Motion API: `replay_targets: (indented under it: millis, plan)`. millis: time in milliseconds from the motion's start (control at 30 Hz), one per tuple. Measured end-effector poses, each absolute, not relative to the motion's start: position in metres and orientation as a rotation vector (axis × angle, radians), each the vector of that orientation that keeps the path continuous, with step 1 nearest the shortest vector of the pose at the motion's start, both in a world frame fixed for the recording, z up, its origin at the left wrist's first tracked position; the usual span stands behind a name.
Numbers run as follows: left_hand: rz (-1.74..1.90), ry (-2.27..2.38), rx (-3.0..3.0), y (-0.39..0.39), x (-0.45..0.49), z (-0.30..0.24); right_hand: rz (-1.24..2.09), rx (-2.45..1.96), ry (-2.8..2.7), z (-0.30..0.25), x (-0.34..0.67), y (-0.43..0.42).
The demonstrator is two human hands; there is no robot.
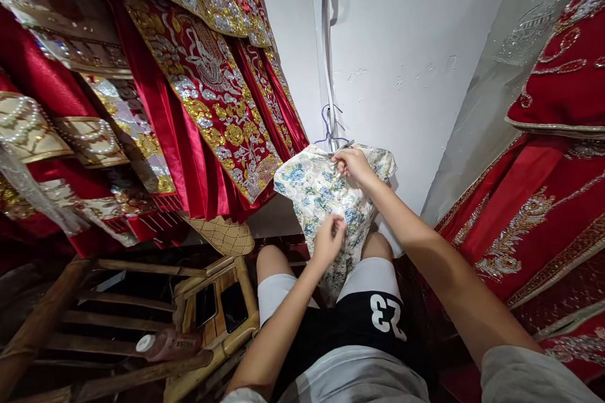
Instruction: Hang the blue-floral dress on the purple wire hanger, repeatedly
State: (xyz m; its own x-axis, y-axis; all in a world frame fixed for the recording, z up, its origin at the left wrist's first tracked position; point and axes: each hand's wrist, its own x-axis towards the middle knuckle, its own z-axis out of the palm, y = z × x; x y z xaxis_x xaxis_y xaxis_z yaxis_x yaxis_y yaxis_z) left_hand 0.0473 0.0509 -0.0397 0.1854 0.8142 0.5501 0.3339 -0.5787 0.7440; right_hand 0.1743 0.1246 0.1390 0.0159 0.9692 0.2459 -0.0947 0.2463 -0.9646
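Note:
A short-sleeved white blouse (309,192) printed with blue flowers hangs in front of my knees on a thin purple-blue hanger (326,132). My right hand (353,164) is closed at the neckline, its fingertips pinched together against the cloth. A thin dark edge shows by its knuckles, but I cannot tell what it is. Lower down, my left hand (329,240) is in front of the blouse's middle, thumb and fingers curled together. Anything small between those fingers is too fine to make out. The blouse's lower end drops between my legs.
A metal pole (326,44) runs down the white wall (397,31) above the hanger. Embroidered red and gold garments (227,101) hang at left, more red ones (534,201) at right. A bamboo stool (222,340) holds two phones (234,306); a pinkish bottle (172,345) lies beside them.

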Motion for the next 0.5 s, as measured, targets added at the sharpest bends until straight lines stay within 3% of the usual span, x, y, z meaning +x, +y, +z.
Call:
replay_targets:
  millis: [133, 233, 400, 500]
  plan:
    - [1.727, 1.053, 2.047, 0.095, 0.035, 0.058, 1.058, -0.93, -1.302, 0.136, 0.177, 0.117]
    - [1.67, 1.086, 2.259, 0.117, 0.031, 0.114, 1.022, -0.886, -1.373, 0.135, 0.181, 0.117]
    - [1.274, 1.414, 2.555, 0.124, 0.034, 0.133, 0.921, -0.894, -1.462, 0.113, 0.184, 0.132]
    - [1.39, 1.399, 2.558, 0.126, 0.03, 0.129, 0.921, -0.942, -1.442, 0.088, 0.177, 0.145]
